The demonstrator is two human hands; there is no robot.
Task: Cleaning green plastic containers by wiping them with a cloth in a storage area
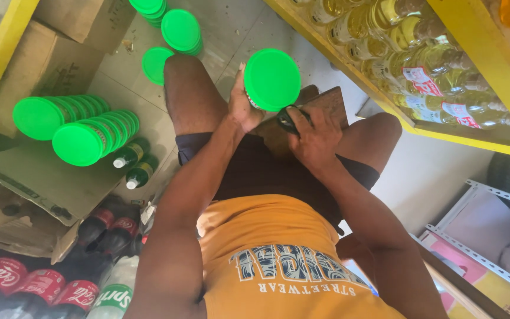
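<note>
Left hand gripping green-lidded jar, right hand beside, stacked green lids nearby

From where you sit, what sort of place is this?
Probably a small shop or its stockroom. Yellow shelves hold rows of cooking oil bottles, soda bottles crowd the floor, and green-lidded containers lie stacked on cardboard boxes.
</note>
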